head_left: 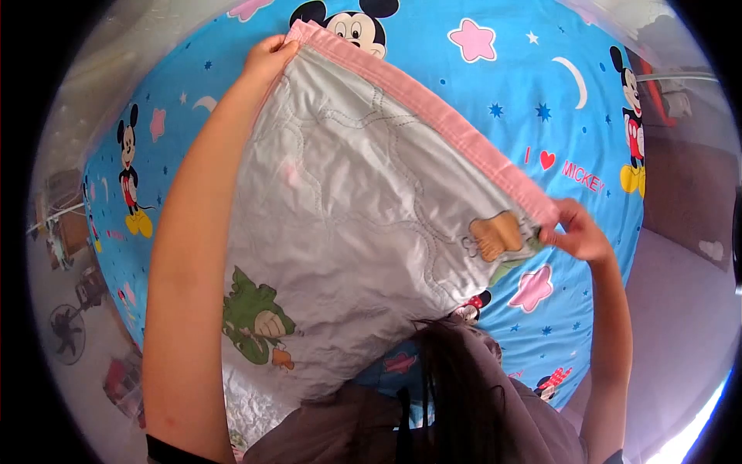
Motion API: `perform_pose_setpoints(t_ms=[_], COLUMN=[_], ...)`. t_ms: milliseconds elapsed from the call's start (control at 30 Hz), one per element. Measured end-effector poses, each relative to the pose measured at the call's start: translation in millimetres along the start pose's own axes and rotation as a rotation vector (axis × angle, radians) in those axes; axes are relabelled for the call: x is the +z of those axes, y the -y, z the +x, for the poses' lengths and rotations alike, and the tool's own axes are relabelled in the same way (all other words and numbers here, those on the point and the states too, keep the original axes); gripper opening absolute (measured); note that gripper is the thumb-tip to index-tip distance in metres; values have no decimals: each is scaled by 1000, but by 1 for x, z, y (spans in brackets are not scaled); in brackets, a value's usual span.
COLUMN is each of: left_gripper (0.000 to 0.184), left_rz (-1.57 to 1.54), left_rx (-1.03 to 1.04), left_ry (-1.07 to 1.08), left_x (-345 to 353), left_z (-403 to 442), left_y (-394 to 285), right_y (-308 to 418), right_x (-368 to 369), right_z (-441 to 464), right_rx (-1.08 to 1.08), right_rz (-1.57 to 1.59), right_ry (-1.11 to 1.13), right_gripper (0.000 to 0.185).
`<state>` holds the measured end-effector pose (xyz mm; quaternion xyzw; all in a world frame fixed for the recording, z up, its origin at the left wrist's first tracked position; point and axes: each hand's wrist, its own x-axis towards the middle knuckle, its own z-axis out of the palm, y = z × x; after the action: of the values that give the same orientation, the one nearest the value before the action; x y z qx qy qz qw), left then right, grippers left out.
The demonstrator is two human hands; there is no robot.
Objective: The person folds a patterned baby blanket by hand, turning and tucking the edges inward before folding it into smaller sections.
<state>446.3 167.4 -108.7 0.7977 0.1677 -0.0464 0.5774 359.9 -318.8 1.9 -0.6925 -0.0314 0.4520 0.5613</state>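
A light grey quilted blanket [348, 178] with a pink border and printed cartoon animals hangs stretched between my two hands. My left hand [270, 56] pinches its upper left corner, high in the view. Lower and to the right, my right hand [576, 232] grips the other corner at the end of the pink edge; it is slightly blurred. The blanket's lower part falls toward my body, where dark hair covers some of it. Behind it spreads a blue bedsheet [510, 77] printed with Mickey Mouse figures, stars and moons.
Sheer netting surrounds the bed. At the left stands a fan [68, 334], seen through the net. A reddish basket-like item [124, 387] sits below it on the floor. A brown panel [692, 193] is beyond the bed's right side.
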Motion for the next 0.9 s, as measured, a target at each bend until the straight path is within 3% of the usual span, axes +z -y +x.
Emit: perform_pose_setpoints(t_ms=[67,100,233,367,433,533,667,767,833,900], left_gripper=[19,19,19,19,20,22,23,24,24,26], left_rz=[-33,-64,-56,-55,-106,24,42,29,1,-33], left_rx=[-12,-23,12,-29,-22,-54,-66,-64,-69,-72], left_ry=[-18,-36,2,-37,-9,20,-12,-12,3,45], left_x=[4,6,2,4,3,-2,-2,-2,-4,-7], left_z=[-4,-4,-1,-8,-5,-7,-10,-7,-5,-3], left_y=[-3,-3,2,-5,-7,-12,-15,-9,-5,-5], right_y=[11,7,29,-9,-16,0,0,-9,-16,-16], right_x=[1,4,10,-9,-12,-15,-13,-11,-20,-33], right_z=[-5,-4,6,20,20,13,9,17,29,42], right_rx=[-220,-327,-177,-312,-126,-172,-325,-309,-142,-106], right_rz=[-870,-1122,-1459,-1343,-1087,-1279,-1307,-1353,-1020,-1019], right_ry=[281,203,205,182,282,254,117,134,-12,71], right_gripper=[22,20,26,25,22,22,22,23,24,24])
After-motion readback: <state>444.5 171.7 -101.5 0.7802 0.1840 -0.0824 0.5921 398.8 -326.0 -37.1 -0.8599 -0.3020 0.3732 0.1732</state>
